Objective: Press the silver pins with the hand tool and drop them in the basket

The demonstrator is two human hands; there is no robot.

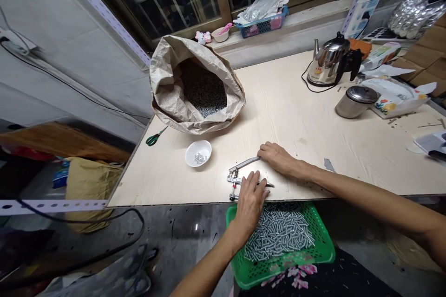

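Silver metal spring-lever tool (235, 179): right hand (278, 158) pinched its upper lever (246, 164); left hand (250, 200) overlay it, grip unclear; steady bracing seemed best.

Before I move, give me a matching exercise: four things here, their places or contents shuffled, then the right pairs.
1. Metal pliers
2. White bowl
3. Green basket
4. Scissors

A. Past the tabletop's near edge, loaded with metal parts
B. Near the tabletop's left edge, beside the open sack
C. Between the left hand and right hand
D. On the tabletop, holding a few small pieces

Pairs: 1-C, 2-D, 3-A, 4-B
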